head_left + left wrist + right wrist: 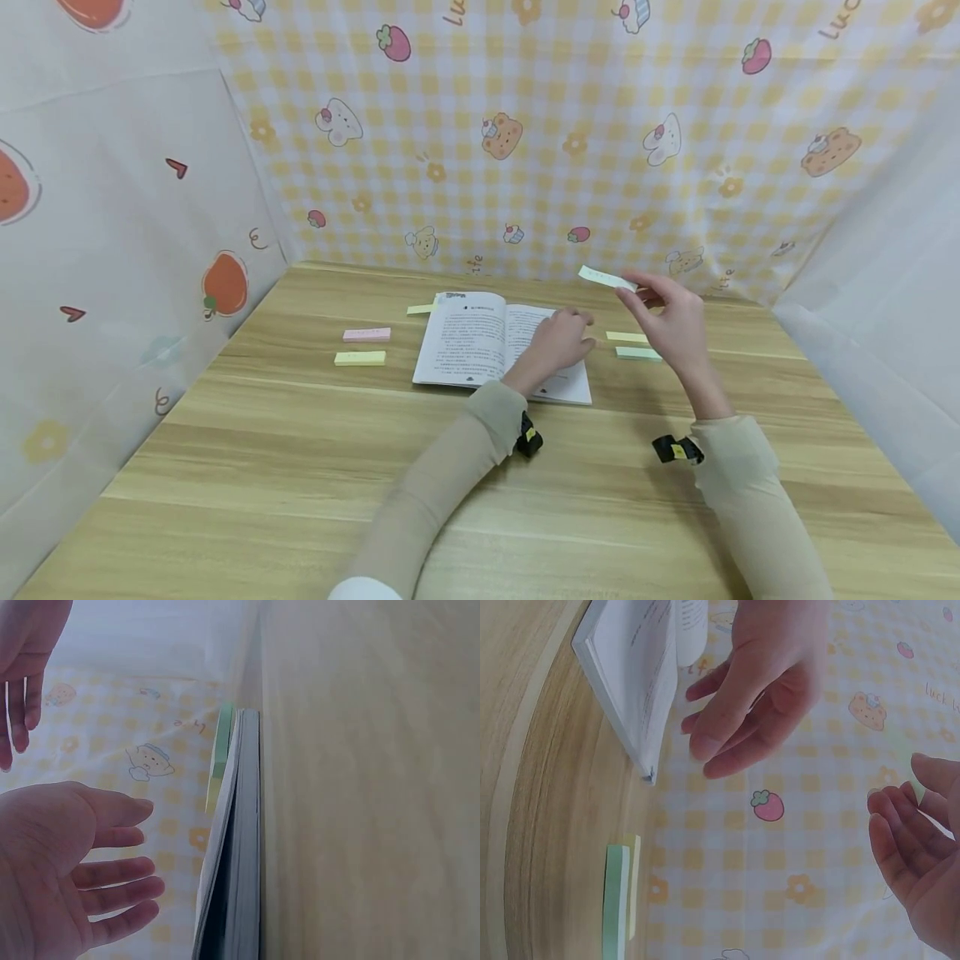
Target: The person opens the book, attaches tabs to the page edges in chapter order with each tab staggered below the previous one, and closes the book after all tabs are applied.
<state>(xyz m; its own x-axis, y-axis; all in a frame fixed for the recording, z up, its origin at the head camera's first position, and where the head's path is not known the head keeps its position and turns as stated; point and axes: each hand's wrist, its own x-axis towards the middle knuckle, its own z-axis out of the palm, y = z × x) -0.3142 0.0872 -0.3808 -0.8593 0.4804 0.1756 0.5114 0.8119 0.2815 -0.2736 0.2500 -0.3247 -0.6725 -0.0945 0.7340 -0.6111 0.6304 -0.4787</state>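
An open book (472, 342) with printed pages lies on the table. Over its right page hovers my left hand (558, 340), whose fingers look relaxed and hold nothing in the left wrist view. To the right and higher up, my right hand (671, 321) pinches a pale green sticky note (603, 277) between thumb and fingers. The strip sticks out to the left, with faint marks on it. Below that hand, a yellow sticky note pad (627, 337) and a green sticky note pad (637, 353) lie on the table.
Left of the book lie a pink sticky note pad (367, 334) and a yellow pad (360, 358). A yellow strip (421, 309) shows at the book's upper left edge. Behind the wooden table (225, 467) hangs a checked yellow cloth (450, 192).
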